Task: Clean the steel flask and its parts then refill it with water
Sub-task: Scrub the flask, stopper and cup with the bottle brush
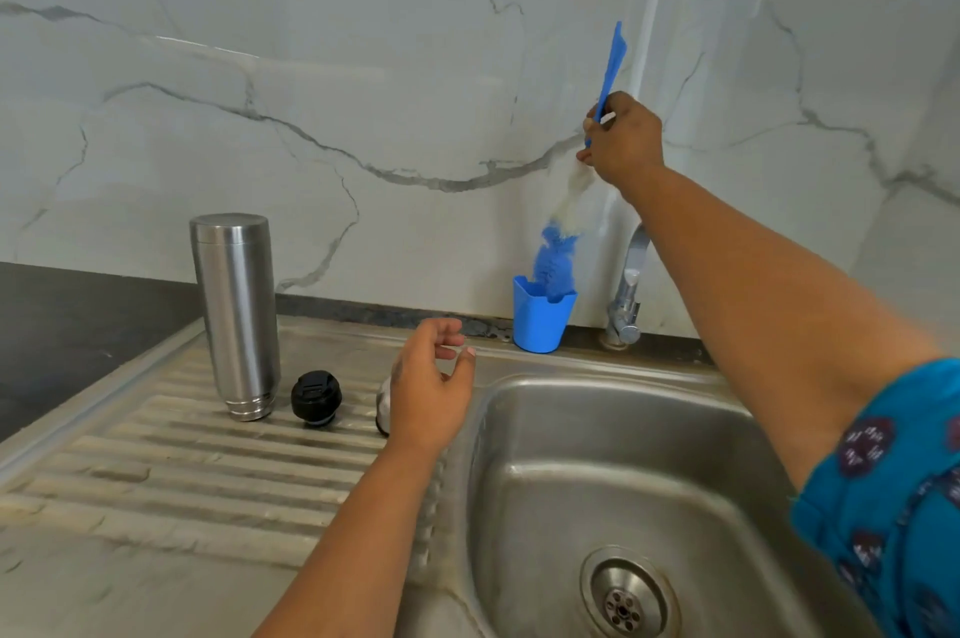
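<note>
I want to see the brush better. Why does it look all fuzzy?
In the head view, the bottle brush is smeared by motion blur as the right hand grips its handle; the steel flask stays sharp, with soft glare streaks; the wide lens bends the sink edges.

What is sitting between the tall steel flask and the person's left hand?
In the head view, a black stopper lies on the ribbed drainboard between the flask and the left hand.
</note>
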`<move>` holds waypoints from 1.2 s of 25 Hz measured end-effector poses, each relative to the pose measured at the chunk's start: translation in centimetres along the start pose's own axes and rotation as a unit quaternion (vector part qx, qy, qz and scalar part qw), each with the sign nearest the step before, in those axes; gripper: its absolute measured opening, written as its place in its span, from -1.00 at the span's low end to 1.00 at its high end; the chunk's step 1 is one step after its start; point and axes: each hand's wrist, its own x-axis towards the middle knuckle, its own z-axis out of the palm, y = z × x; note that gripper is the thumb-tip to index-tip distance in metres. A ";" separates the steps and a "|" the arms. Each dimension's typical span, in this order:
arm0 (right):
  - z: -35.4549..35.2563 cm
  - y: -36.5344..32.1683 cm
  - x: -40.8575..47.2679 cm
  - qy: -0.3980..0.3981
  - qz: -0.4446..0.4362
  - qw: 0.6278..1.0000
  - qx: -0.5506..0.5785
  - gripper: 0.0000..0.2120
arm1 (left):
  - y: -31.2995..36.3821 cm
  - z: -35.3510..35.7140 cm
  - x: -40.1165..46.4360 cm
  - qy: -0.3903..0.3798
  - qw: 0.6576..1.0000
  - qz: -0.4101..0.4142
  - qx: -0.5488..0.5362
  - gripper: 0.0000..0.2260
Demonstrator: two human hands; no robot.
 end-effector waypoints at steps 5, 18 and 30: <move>-4.4 -2.6 -1.7 0.038 0.072 0.992 0.092 -0.93 | 1.9 0.0 -1.3 -0.033 0.998 0.037 0.027 -0.75; -3.5 -0.2 -12.0 -0.080 0.078 0.991 0.072 -0.87 | 10.0 0.1 -3.1 -0.060 0.970 -0.201 -0.124 -0.88; -4.5 1.6 -16.6 -0.134 -0.142 0.975 -0.110 -0.87 | 18.7 1.1 -2.0 -0.190 0.877 -0.356 -0.260 -0.49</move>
